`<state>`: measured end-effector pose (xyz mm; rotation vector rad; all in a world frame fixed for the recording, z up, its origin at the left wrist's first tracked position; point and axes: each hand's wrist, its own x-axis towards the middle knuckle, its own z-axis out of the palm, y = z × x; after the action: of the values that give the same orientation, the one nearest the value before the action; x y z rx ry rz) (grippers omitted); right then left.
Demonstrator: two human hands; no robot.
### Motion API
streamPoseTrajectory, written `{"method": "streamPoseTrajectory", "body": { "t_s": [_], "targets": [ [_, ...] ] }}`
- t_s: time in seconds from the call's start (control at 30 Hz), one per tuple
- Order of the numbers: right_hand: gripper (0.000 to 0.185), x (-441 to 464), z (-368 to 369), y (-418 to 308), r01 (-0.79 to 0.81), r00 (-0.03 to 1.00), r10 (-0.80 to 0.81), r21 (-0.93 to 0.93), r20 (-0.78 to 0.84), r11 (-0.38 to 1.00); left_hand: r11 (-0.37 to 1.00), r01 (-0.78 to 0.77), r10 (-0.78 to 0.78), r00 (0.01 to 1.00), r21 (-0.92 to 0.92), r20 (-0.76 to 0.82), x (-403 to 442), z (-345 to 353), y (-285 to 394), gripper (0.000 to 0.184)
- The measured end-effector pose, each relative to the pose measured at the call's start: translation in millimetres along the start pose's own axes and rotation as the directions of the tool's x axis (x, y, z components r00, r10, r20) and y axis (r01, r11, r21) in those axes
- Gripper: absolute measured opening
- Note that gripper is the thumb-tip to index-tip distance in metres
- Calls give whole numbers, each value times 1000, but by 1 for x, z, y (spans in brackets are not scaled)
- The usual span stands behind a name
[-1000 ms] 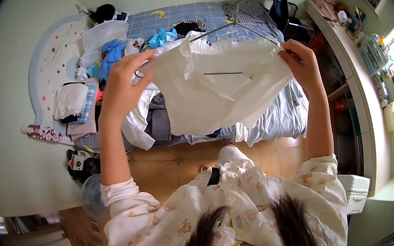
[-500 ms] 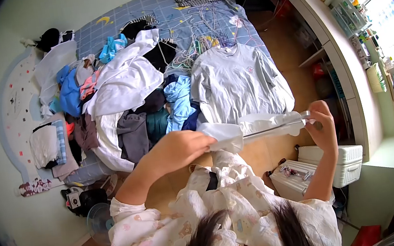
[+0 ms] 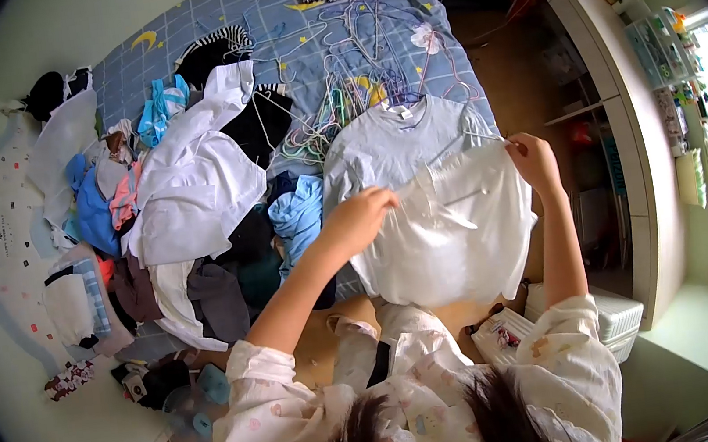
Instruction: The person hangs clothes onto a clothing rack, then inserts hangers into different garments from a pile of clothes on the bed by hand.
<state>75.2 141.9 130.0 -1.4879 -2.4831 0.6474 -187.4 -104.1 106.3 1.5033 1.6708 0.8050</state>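
Observation:
A thin white translucent garment (image 3: 455,248) hangs spread between my two hands, over the lower part of a grey shirt (image 3: 388,142) on the bed. My left hand (image 3: 364,218) pinches its upper left corner, fingers pressed together. At the upper right corner, my right hand (image 3: 532,159) is closed on the fabric. Part of a metal hanger shows through and above the garment near my right hand. Left of the grey shirt, a light blue garment (image 3: 298,214) lies crumpled.
Tangled hangers (image 3: 332,117) lie on the blue checked bed (image 3: 257,3). A white shirt (image 3: 191,188) tops the clothes pile at the left. White cases (image 3: 617,312) stand at the lower right, beside a long desk (image 3: 627,143). A fan (image 3: 190,413) is at the lower left.
The white garment was raised high, then lowered and tipped nearly flat; now it hangs spread out again over the grey shirt. Both hands have risen slightly since the last frame, and the view has shifted.

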Motion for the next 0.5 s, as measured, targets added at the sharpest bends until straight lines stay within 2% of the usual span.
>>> {"method": "streamPoseTrajectory", "body": {
  "t_s": [0.13,0.17,0.2,0.27,0.3,0.33,0.37,0.4,0.47,0.5],
  "targets": [
    [25,104,84,36,-82,989,97,-136,110,987,986,78,-78,997,151,-5,77,15,-75,25],
    [22,127,109,43,-83,995,88,-98,52,992,974,86,-84,996,210,-15,95,18,-94,27],
    [27,150,132,55,-100,992,110,-129,68,987,959,92,-89,996,269,-22,111,20,-112,29],
    [46,182,182,84,-9,997,4,66,81,998,866,146,-95,987,478,-130,130,27,-145,39],
    [57,187,204,86,-79,991,59,174,119,982,749,239,-146,969,618,-198,135,35,-167,51],
    [69,190,223,86,-152,981,110,275,163,949,693,381,-342,921,612,-185,139,35,-173,57],
    [75,192,235,87,-195,962,110,349,250,917,690,393,-383,911,607,-155,134,35,-177,64],
    [69,179,233,66,-212,965,114,441,238,872,688,404,-420,899,603,-123,126,33,-182,72],
    [63,164,248,72,-154,974,28,569,224,807,655,405,-432,893,638,-123,105,41,-204,77],
    [59,153,251,72,-156,973,27,566,229,810,651,416,-438,889,635,-133,87,42,-207,79]
  ]
}}
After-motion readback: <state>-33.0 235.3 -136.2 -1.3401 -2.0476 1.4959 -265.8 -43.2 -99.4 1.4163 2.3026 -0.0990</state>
